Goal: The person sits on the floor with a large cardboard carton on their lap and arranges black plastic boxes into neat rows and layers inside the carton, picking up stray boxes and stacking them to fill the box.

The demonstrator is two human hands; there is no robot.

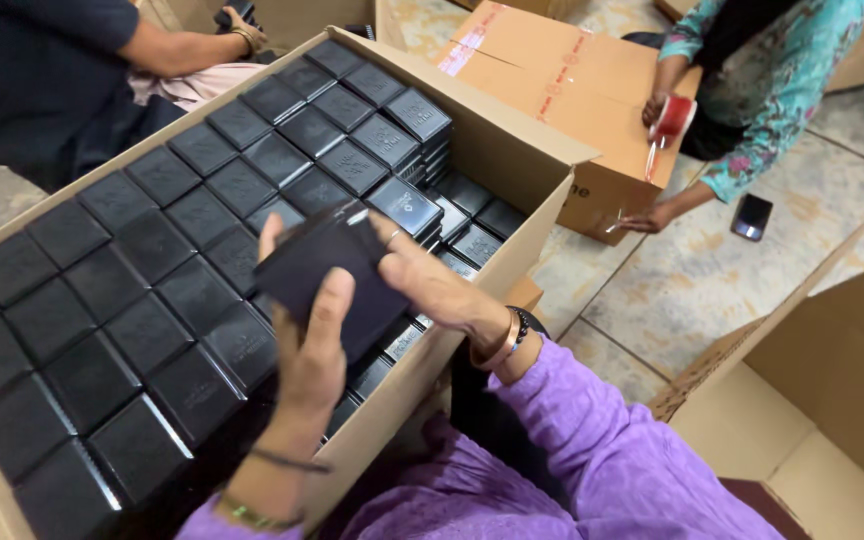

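Note:
Both of my hands hold one small black box (327, 272) above a large open cardboard carton (512, 150). My left hand (307, 360) grips it from below, thumb up across its face. My right hand (422, 280) closes on its right edge. The carton is packed with rows of several identical small black boxes (152, 250); its right end is stacked lower.
A person in dark blue (42, 70) sits behind the carton at the upper left. Another person in a teal patterned top (772, 80) tapes a closed cardboard box (562, 90) with a red tape dispenser (670, 118). A phone (752, 216) lies on the tiled floor. An open empty carton (832, 400) stands at right.

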